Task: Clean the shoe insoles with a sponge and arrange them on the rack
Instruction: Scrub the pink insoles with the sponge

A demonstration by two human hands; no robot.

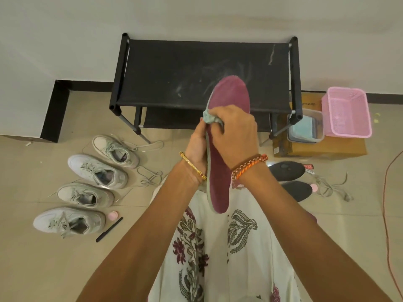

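Observation:
I hold a maroon insole (231, 94) upright in front of me, toe end up. My left hand (197, 144) grips its left edge near the middle. My right hand (236, 131) presses a pale green sponge (209, 117) against the insole's face. The black fabric shoe rack (196, 70) stands just beyond, its top shelf dusty and bare. Two dark insoles (285, 170) lie on the floor to the right, behind my right forearm.
Several white sneakers (96, 171) sit in a row on the left floor with loose laces. A pink basket (346, 112) and a clear container (305, 127) rest on a cardboard box (327, 148) at right. An orange cord (387, 214) runs along the right edge.

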